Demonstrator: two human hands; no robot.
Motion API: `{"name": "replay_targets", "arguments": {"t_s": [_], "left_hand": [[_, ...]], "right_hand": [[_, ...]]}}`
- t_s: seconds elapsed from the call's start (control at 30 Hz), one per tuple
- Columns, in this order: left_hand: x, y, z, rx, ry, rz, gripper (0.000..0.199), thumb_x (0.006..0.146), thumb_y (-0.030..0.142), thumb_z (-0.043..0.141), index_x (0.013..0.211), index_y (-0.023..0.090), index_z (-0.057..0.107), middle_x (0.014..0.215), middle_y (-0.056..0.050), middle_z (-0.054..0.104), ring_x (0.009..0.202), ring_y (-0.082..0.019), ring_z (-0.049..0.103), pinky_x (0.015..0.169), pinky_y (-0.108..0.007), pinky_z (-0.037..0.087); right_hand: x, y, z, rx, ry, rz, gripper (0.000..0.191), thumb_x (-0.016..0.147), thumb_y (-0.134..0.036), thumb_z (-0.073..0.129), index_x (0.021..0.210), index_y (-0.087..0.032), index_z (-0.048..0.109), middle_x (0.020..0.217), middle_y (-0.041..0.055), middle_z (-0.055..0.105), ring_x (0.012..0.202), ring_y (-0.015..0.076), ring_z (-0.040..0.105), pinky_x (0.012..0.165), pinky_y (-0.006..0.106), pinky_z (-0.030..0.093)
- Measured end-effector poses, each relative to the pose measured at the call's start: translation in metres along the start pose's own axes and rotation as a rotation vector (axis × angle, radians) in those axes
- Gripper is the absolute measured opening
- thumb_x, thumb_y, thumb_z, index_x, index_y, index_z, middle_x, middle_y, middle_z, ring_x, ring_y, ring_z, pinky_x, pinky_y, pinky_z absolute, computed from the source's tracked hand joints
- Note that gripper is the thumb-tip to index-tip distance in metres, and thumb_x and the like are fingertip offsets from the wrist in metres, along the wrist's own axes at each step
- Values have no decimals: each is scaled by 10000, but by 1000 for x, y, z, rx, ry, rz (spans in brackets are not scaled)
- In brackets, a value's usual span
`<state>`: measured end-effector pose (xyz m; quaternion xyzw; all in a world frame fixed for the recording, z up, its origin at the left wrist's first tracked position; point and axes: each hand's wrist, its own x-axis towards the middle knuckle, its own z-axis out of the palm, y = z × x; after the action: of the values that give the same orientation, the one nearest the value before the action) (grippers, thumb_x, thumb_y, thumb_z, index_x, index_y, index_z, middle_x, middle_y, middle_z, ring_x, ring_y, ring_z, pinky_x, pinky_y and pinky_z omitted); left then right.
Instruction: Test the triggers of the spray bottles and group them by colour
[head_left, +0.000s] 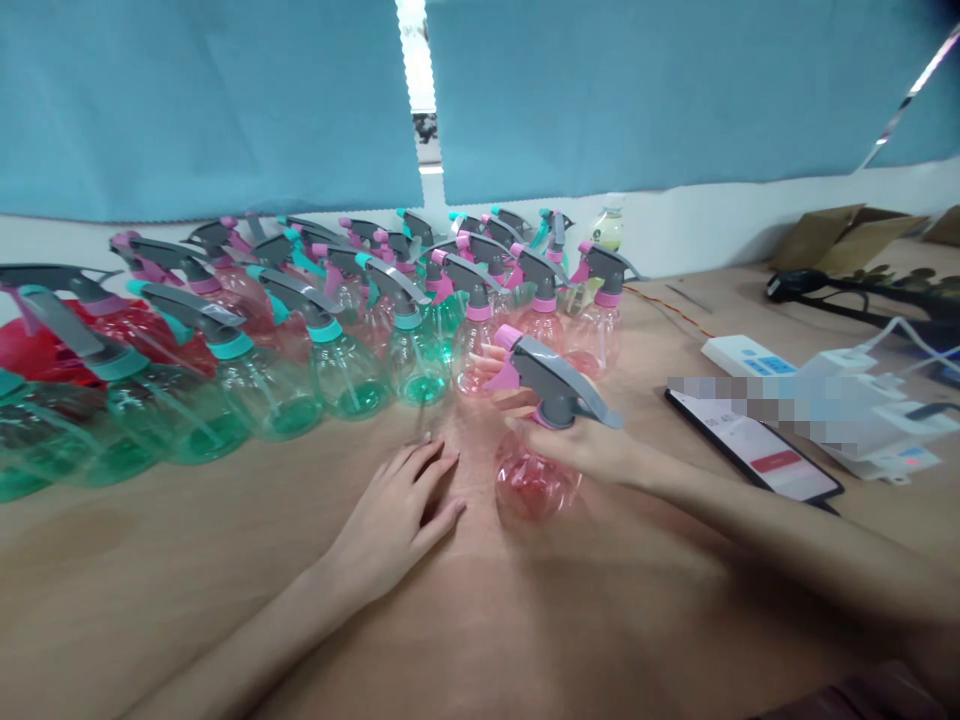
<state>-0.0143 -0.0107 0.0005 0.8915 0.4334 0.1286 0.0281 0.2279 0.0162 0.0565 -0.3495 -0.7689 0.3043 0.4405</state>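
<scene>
A pink spray bottle [536,485] with a grey and pink trigger head is in my right hand [581,445], whose fingers wrap round its neck below the trigger. The bottle appears upright, just in front of the other bottles. My left hand [405,510] lies on the table [390,640] to the left of it, fingers stretched out and holding nothing. Closest beyond my left hand stands a green-bottomed spray bottle [418,365] with a turquoise collar. Behind the held bottle is another pink spray bottle [476,350], partly hidden by my right fingers.
Several green and pink spray bottles [277,375] stand in rows across the left and middle. To the right lie a phone [757,450], a white power strip [750,355] with cables and a black cord. An open cardboard box [847,240] sits at the back right, and a blue curtain [225,110] hangs behind.
</scene>
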Motion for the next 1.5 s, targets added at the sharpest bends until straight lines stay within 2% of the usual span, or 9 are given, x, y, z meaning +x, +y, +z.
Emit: {"name": "replay_targets", "arguments": {"t_s": [0.13,0.23,0.47,0.67,0.93,1.1,1.23,1.5], "left_hand": [[0,0,0,-4,-2,-3,456,967,447,454,1324,169,506,1400,-128,501,1293,-303,436,1045,-497,385],[0,1,0,-5,-3,-2,454,969,448,450,1321,167,508,1399,-131,500,1292,-301,435,1045,-497,385],[0,1,0,-10,-6,-9,454,962,453,461,1320,177,506,1398,-128,503,1290,-302,438,1041,-500,387],[0,1,-1,-16,7,-6,439,964,444,461,1316,186,510,1397,-121,504,1287,-299,444,1043,-493,387],[1,0,-1,-7,-3,-8,450,963,445,462,1321,176,504,1394,-128,507,1287,-301,442,1033,-499,396],[0,1,-1,-18,10,-3,438,963,448,462,1323,201,506,1398,-115,506,1284,-301,449,1035,-494,394],[0,1,-1,-27,11,-7,437,963,442,461,1324,200,510,1400,-119,504,1288,-306,445,1037,-496,389],[0,0,0,-9,1,0,454,965,445,460,1319,165,508,1393,-127,506,1287,-303,441,1041,-493,391]], "right_hand": [[0,-3,0,8,12,-16,669,711,-105,519,1363,-255,493,1188,31,655,542,84,516,609,268,518],[0,-4,1,8,40,-6,642,707,-120,515,1334,-259,518,1080,20,678,518,84,486,582,266,502],[-1,-2,3,-36,82,43,522,702,-174,518,1211,-271,576,778,-21,624,586,129,540,588,278,504],[-1,-2,4,-28,130,16,387,701,-204,520,1082,-237,580,810,-9,617,631,140,573,620,297,515],[-1,0,5,28,122,5,302,700,-164,535,986,-233,602,847,-7,658,728,151,636,685,293,542],[-1,1,4,-23,83,35,318,720,-178,533,1021,-241,616,837,-9,662,625,130,592,569,264,517],[-1,1,4,-37,87,28,326,715,-168,531,1019,-243,621,813,-9,652,644,138,595,579,269,524],[1,-2,4,41,99,-10,86,687,-164,523,726,-231,559,850,1,638,728,137,605,697,285,551]]}}
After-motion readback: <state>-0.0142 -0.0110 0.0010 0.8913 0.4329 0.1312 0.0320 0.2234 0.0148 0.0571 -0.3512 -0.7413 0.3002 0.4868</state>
